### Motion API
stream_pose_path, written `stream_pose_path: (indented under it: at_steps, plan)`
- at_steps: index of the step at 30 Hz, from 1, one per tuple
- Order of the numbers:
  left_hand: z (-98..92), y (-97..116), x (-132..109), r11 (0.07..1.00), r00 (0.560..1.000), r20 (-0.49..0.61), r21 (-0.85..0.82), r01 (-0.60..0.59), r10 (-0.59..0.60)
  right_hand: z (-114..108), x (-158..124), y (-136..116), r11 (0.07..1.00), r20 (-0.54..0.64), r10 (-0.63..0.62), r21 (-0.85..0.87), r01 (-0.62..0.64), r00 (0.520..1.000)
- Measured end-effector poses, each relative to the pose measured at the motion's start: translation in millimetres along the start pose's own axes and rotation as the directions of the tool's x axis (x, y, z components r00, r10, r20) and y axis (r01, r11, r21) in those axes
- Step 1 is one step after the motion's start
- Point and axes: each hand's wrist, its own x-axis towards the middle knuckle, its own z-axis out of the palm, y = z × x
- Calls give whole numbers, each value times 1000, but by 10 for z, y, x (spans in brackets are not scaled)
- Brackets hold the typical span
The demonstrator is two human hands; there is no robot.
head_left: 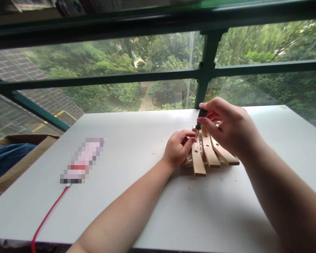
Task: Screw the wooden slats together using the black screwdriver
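Note:
My right hand [226, 121] is closed around the black handle of a screwdriver [202, 113], which stands tilted with its shaft pointing down. The shaft's lower end meets the leftmost wooden slat [198, 163], near a dark screw hole. My left hand [177, 147] is closed at that spot, thumb and index finger drawn together beside the screwdriver's tip; what they pinch is hidden. Two more pale wooden slats, a middle one [211, 154] and a right one [228, 156], fan out alongside, with dark screws or holes in them. Clear plastic wrap shows under the slats.
The white table [137, 140] carries everything. On its left lies a blurred-out flat device [85, 158] with a red cable [48, 214] running off the front edge. A cardboard box [23, 161] with blue cloth stands left of the table. Green-framed windows [206, 66] rise behind.

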Motion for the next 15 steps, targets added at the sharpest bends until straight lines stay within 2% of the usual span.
stream_pose_path:
  at_steps: [10,15]
  plan:
    - [-8,9,14,998,1000,-11,57,0,1,15,-25,-22,998,42,-58,31,56,997]
    - [-6,9,24,997,1000,-14,71,-4,5,32,-44,-33,996,107,-78,48,74,991]
